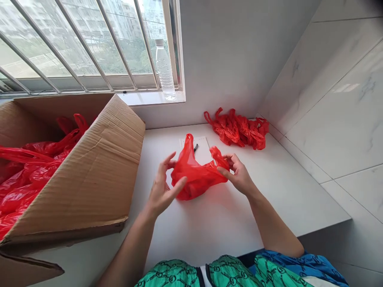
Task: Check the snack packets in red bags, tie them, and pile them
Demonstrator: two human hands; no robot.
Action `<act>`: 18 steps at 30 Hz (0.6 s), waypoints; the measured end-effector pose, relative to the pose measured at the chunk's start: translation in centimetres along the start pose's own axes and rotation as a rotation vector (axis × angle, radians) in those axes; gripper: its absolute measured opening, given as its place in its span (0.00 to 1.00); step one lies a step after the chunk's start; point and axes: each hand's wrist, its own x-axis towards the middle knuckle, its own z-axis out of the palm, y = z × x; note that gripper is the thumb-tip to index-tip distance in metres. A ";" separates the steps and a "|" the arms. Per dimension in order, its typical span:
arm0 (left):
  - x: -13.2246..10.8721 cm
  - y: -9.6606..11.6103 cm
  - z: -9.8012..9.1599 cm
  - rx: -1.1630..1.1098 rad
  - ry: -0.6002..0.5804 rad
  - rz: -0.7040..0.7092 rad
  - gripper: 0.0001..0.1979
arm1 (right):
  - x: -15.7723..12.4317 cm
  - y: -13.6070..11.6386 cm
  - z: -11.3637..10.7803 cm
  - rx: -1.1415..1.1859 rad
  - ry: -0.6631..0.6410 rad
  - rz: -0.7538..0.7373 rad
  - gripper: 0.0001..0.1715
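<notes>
A red plastic bag (197,179) with two loop handles is in front of me at the middle of the white table. My right hand (237,173) pinches its right side just below the right handle, thumb in front and fingers behind. At the bag's left edge, my left hand (164,187) has its thumb and fingers spread apart. Those fingertips are beside or against the plastic, and I cannot tell whether they touch it. Something darker shows faintly through the lower part of the bag; what it is stays hidden.
To the left stands an open cardboard box (86,179) full of red plastic bags (32,171). More crumpled red bags (239,127) lie by the back wall at right. Behind my bag are a paper sheet (204,144) and a black pen (196,148). A water bottle (165,71) stands on the windowsill.
</notes>
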 end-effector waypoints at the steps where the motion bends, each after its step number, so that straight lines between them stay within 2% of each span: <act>1: -0.2 0.9 -0.1 0.050 -0.076 0.022 0.31 | -0.2 -0.3 0.2 -0.016 0.022 -0.020 0.15; 4: -0.5 2.9 -1.1 0.124 -0.286 0.163 0.10 | -0.2 -0.2 -0.3 -0.024 0.146 -0.058 0.14; 5: -0.7 3.3 -1.6 0.113 -0.360 0.204 0.08 | 0.0 0.0 -0.8 0.021 0.185 -0.034 0.15; 8: -0.9 4.1 -2.8 0.057 -0.545 0.231 0.11 | 0.5 1.2 -2.4 0.314 0.224 0.140 0.15; 11: -1.1 4.4 -3.0 0.132 -0.679 0.287 0.12 | 0.9 2.0 -3.0 0.572 0.140 0.316 0.16; 14: -1.2 4.1 -2.4 0.331 -0.684 0.349 0.11 | 0.8 2.3 -2.4 0.695 0.085 0.407 0.16; 18: -1.2 2.5 -1.7 0.618 -0.467 0.341 0.19 | 0.1 2.3 -1.7 0.758 0.096 0.492 0.16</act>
